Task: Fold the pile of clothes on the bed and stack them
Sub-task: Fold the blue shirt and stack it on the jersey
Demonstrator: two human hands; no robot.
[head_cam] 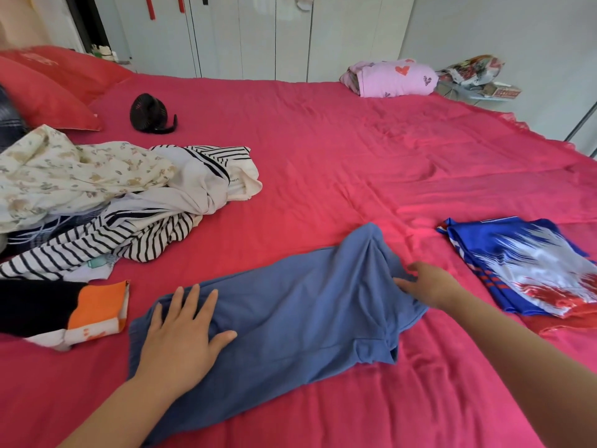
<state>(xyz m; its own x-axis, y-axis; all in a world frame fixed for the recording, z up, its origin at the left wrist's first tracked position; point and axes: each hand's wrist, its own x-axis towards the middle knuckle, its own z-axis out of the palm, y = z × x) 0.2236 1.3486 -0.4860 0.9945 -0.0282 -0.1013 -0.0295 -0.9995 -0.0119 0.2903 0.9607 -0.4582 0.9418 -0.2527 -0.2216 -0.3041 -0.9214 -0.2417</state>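
A blue shirt (290,318) lies partly folded lengthwise on the red bed sheet (355,156) in front of me. My left hand (181,337) rests flat on its left end, fingers spread. My right hand (429,286) pinches a fold of the cloth at its right end near the collar. A folded blue, white and red jersey (529,270) lies to the right. The unfolded pile (97,195) of striped and floral clothes sits at the left, with a black and orange garment (74,308) near it.
A small black fan (150,114) lies on the bed near the red pillows (48,88). A pink bundle with hearts (391,77) sits at the far edge. White wardrobe doors (258,33) stand behind the bed.
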